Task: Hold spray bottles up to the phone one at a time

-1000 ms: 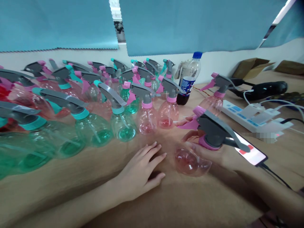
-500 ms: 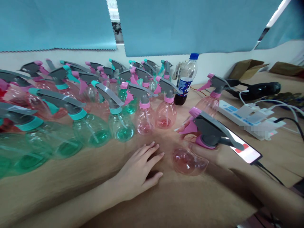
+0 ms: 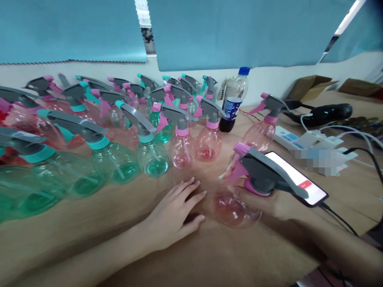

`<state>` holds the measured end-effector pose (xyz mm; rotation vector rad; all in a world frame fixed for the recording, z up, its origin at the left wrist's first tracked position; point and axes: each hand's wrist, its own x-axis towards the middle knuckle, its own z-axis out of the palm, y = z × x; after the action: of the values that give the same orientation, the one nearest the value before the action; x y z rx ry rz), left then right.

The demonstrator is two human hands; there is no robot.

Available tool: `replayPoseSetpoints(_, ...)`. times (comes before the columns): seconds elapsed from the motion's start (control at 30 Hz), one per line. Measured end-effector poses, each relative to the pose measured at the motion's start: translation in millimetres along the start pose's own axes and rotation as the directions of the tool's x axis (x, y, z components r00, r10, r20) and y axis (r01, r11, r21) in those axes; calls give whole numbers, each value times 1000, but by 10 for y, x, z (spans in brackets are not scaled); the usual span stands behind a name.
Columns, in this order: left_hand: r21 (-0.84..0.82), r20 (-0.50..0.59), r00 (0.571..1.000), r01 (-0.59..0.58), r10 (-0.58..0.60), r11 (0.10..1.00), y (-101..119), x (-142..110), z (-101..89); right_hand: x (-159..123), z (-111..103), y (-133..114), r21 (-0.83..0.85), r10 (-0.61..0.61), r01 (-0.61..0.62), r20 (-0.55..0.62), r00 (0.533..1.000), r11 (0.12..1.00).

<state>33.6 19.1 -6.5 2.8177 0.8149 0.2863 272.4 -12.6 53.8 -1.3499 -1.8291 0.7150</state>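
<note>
My left hand (image 3: 175, 217) lies flat on the table with its fingers spread, holding nothing. Wrapped round the neck of a pink spray bottle (image 3: 231, 207), my right hand (image 3: 260, 201) is partly hidden behind the bottle's grey and pink trigger head. The held bottle is clear pink, with its trigger head pointing left. Just beyond my hands stand two more pink spray bottles (image 3: 208, 141) and a green spray bottle (image 3: 152, 159), each with a little liquid at the bottom.
More green and pink spray bottles crowd the left side. A cola bottle (image 3: 233, 101) stands by the wall. Right of my hands are a lit phone (image 3: 314, 191) on a cable, a power strip (image 3: 289, 137) with plugs, and another pink spray bottle (image 3: 259, 133). A cardboard box (image 3: 309, 87) lies behind.
My right hand and the held spray bottle have moved slightly down and towards me, uncovering more of the phone. My left hand has stayed in place.
</note>
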Motion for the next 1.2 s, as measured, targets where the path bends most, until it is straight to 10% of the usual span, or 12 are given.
replayPoseSetpoints(0.27,-4,-3,1000,0,0,1000,-6,-14,3,-3,80,130,90,19,-30,118,993,995)
replayPoseSetpoints(1.2,13,-6,1000,-6,6,1000,1,3,3,25,6,133,20,103,-103,-10,995,995)
